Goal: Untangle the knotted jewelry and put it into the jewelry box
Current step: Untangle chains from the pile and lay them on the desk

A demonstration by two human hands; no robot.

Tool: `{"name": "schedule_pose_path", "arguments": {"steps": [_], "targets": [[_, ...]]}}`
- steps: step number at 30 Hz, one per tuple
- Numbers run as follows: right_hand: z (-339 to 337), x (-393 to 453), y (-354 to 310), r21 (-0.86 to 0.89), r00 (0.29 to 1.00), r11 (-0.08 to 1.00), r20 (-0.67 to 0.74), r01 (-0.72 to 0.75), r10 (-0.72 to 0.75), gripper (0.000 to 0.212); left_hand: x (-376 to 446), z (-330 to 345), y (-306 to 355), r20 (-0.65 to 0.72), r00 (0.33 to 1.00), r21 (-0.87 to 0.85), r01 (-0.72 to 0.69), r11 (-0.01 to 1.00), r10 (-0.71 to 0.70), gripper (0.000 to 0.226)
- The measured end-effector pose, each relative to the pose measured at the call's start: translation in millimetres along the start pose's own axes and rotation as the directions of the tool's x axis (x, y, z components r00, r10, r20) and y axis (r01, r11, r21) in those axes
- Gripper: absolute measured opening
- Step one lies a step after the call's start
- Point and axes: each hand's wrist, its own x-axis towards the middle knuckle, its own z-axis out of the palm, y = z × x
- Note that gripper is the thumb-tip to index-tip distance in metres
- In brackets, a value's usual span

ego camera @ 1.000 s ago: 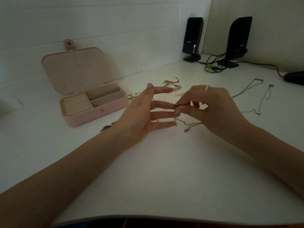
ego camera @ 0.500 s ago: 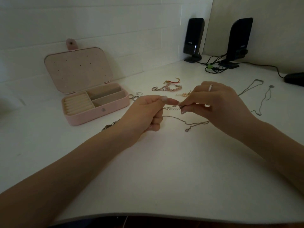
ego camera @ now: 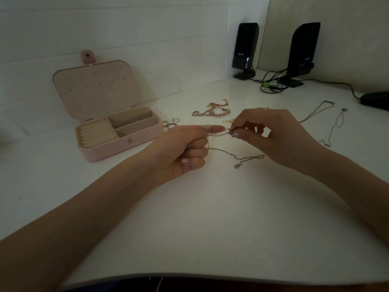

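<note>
Both hands are up over the white desk [ego camera: 189, 218], a thin silver chain [ego camera: 220, 134] stretched between them. The left hand [ego camera: 185, 152] pinches one end with thumb and forefinger, its other fingers curled in; the right hand [ego camera: 269, 133] pinches the other end. The chain's loose tail drops to the desk and ends in a clasp [ego camera: 237, 166]. Off to the left, the pink jewelry box [ego camera: 117, 131] sits open, rings [ego camera: 171, 123] just beside it. Behind the hands lies a pink beaded bracelet [ego camera: 210, 112]; to the right, two silver necklaces [ego camera: 328, 123]. At the back stand two black speakers [ego camera: 246, 47].
</note>
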Motion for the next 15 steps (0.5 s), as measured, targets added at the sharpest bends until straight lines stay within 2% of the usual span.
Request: {"name": "schedule_pose_path", "arguments": {"steps": [3,6,10,15], "targets": [[0.5,0.6,-6.4,0.266,0.995,0.959,0.015,-0.099,0.098,0.004,-0.2,-0.2,1.5,-0.020,0.999,-0.026,0.026,0.999,-0.026,0.024],[-0.9,2.5,-9.7,0.424,0.984,0.891,0.005,-0.164,0.179,0.007,-0.2,0.4,-0.9,-0.081,0.997,0.053,-0.010,0.999,0.014,0.017],[0.3,3.0,-9.5,0.527,0.958,0.808,0.041,-0.263,0.286,0.007,-0.2,3.6,-6.6,-0.179,0.979,0.259,-0.047,0.965,0.095,0.009],[0.9,2.9,-11.3,0.541,0.953,0.794,0.050,-0.277,0.298,0.007,-2.8,5.7,-7.1,-0.220,0.953,0.423,-0.100,0.901,0.209,0.012]]}}
